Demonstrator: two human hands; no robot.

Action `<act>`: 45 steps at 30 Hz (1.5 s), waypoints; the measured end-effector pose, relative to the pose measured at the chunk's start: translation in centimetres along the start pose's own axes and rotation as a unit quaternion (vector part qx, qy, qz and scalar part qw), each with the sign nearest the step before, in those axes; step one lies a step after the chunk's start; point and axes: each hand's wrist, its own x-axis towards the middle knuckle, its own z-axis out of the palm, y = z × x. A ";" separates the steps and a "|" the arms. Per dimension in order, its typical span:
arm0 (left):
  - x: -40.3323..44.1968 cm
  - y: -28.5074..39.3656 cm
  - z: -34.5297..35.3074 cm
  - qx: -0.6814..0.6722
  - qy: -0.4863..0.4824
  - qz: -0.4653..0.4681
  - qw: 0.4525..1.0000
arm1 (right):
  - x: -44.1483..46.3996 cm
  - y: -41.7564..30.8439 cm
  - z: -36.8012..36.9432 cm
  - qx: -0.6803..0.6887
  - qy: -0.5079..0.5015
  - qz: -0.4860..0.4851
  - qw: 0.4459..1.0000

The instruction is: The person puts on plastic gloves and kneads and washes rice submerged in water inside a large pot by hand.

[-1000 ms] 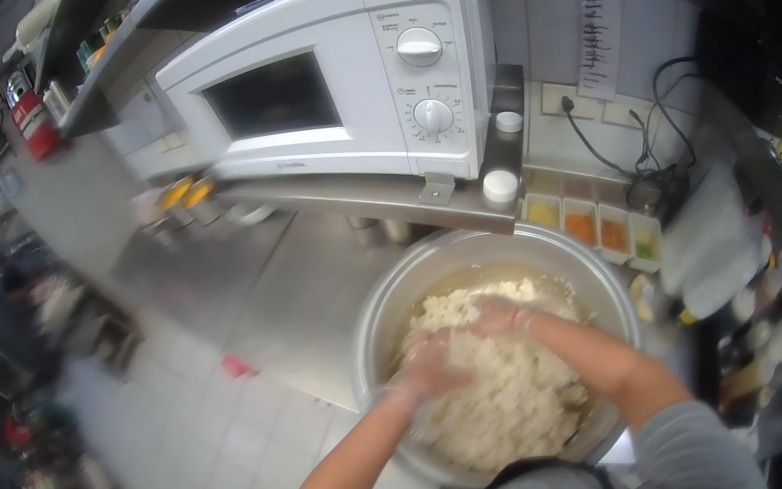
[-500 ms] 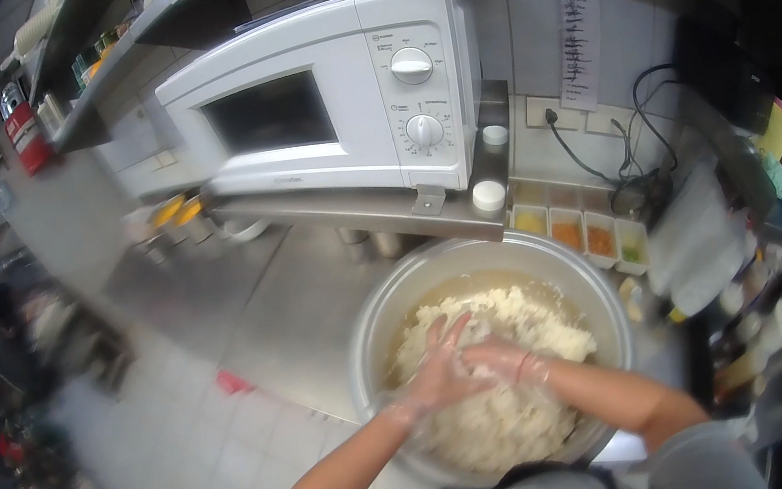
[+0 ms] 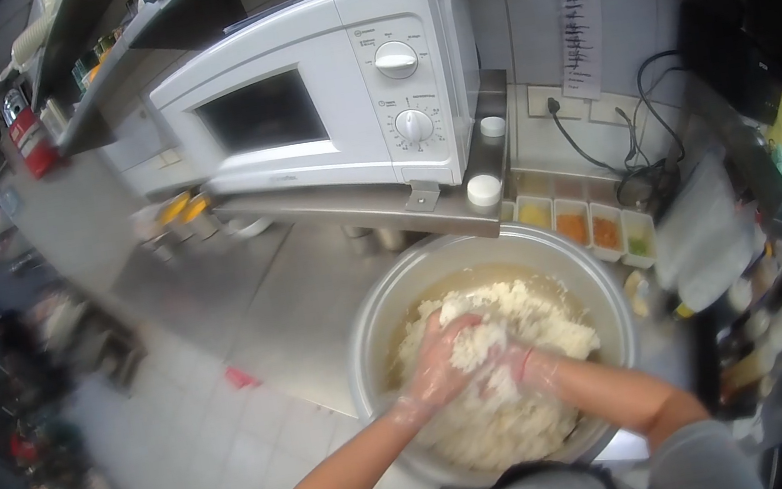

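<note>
A large round metal pot (image 3: 366, 349) holds a mass of white cooked rice (image 3: 475, 434). Over it, my left hand (image 3: 439, 364), in a clear plastic glove, cups a clump of rice (image 3: 478, 341) with its fingers curved around the far side. My right hand (image 3: 513, 368), gloved the same way, presses against that clump from the right. Rice and blur hide most of the right fingers. Both hands are close together near the middle of the pot.
A white microwave (image 3: 354, 98) sits on a metal shelf (image 3: 345, 206) that overhangs the pot's back rim. Small containers of seasonings (image 3: 571, 226) line the right back. A clear plastic bag (image 3: 706, 223) lies farther right; a metal counter (image 3: 262, 294) extends left.
A clump of rice has come up between my hands, where bare gloved fingers showed before. My left fingers, spread earlier, now curve around it. The camera view has shifted slightly.
</note>
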 end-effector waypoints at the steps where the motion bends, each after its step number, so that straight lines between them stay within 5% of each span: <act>1: 0.0 -0.5 0.3 0.003 0.033 0.026 0.999 | -0.8 -0.5 0.9 0.004 0.016 0.003 1.000; 6: 1.6 -2.7 1.6 -0.069 0.103 0.048 0.991 | -1.2 -1.8 1.2 0.058 -0.027 0.070 0.995; 9: 2.7 -1.8 1.6 -0.074 0.112 -0.058 0.989 | -0.2 -0.6 1.0 0.129 -0.012 0.032 0.991; 13: 3.7 -5.8 3.4 0.148 0.183 0.065 0.970 | -0.4 -0.4 1.0 -0.018 0.024 -0.068 0.997; 15: 4.7 -6.1 2.9 0.342 0.193 0.164 0.905 | 4.0 3.7 -2.7 -0.114 0.024 -0.136 0.984; 17: 5.3 -6.3 3.2 0.066 0.189 0.030 0.979 | 4.0 4.5 -2.7 -0.330 0.003 -0.303 0.894; 19: 5.4 -5.9 3.1 -0.102 0.163 -0.087 0.978 | 3.6 4.6 -2.5 -0.462 -0.002 -0.360 0.810; 23: 5.8 -3.5 1.8 -0.122 0.144 -0.191 0.963 | 1.8 1.7 -0.3 -0.550 0.012 -0.264 0.792; 25: 5.5 -4.0 2.2 -0.070 0.130 -0.189 0.971 | 2.1 0.7 -0.3 -0.639 -0.010 -0.234 0.733; 27: 5.1 -3.4 1.9 0.002 0.089 -0.171 0.981 | 0.9 -1.8 0.4 -0.775 -0.057 -0.226 0.587; 29: 5.1 -1.9 1.1 -0.008 -0.002 -0.219 0.976 | 5.3 1.3 -2.6 -0.573 0.115 -0.196 0.787; 32: 5.2 -4.7 2.5 -0.017 -0.037 -0.157 0.987 | 7.5 -0.5 -5.6 -0.554 0.050 -0.128 0.821; 33: 5.2 -5.1 2.8 -0.019 -0.031 -0.114 0.993 | 8.1 -1.9 -6.5 -0.780 -0.028 -0.165 0.603; 35: 4.8 -4.6 2.6 -0.099 0.018 -0.105 0.989 | 8.9 -4.1 -7.5 -0.842 -0.079 -0.180 0.502; 36: 4.7 -4.2 2.3 -0.138 0.043 -0.099 0.985 | 8.3 -5.4 -7.0 -0.728 -0.051 -0.167 0.663; 38: 4.6 -5.0 2.6 -0.144 0.045 -0.162 0.975 | 6.6 -8.5 -5.9 -0.558 0.016 -0.106 0.823; 39: 4.5 -5.7 2.9 -0.147 0.047 -0.194 0.969 | 5.4 -10.2 -5.1 -0.528 0.052 -0.063 0.845; 43: 4.4 -9.3 3.0 0.053 -0.054 -0.151 0.986 | 9.3 -9.0 -10.3 -0.607 0.185 0.056 0.771; 45: 4.2 -9.0 2.7 0.133 -0.153 -0.181 0.962 | 13.3 -5.1 -14.1 -0.740 0.080 0.010 0.668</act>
